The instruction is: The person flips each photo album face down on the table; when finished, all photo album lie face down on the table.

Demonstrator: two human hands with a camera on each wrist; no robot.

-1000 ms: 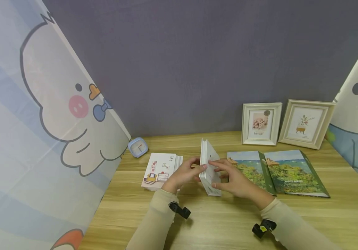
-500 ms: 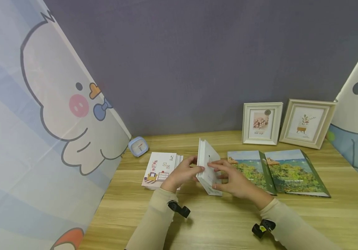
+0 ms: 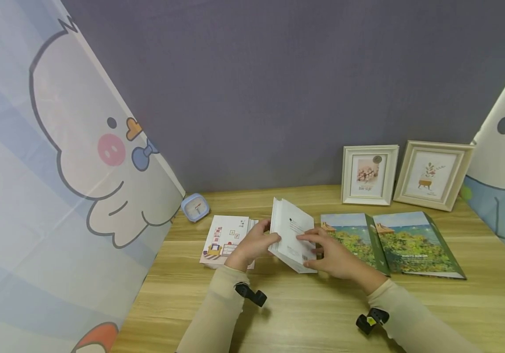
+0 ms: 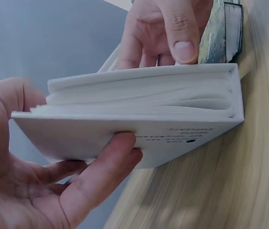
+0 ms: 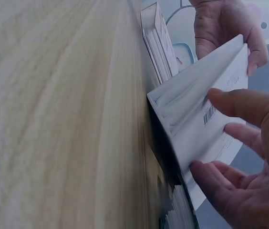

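Note:
A thick white hardcover book (image 3: 294, 230) leans tilted between my hands, its barcoded cover turned to the right and its white pages showing at the edge. My left hand (image 3: 252, 243) grips its left side, with fingers against the cover in the left wrist view. My right hand (image 3: 329, 252) has its fingertips (image 5: 214, 94) resting on the barcoded cover, spread apart. Left of the hands, a stack of white books (image 3: 223, 240) lies on the table, the top one printed with a drawn room.
Two green photo albums (image 3: 415, 242) with landscape covers lie to the right on the wooden table (image 3: 314, 314). Two picture frames (image 3: 369, 174) stand behind them. A small blue clock (image 3: 195, 208) sits at the back left, before the grey curtain (image 3: 252, 98).
The white book has tilted over to the left, so more of its barcoded cover now shows. My left hand has shifted slightly left with it; the right fingertips stay on the cover.

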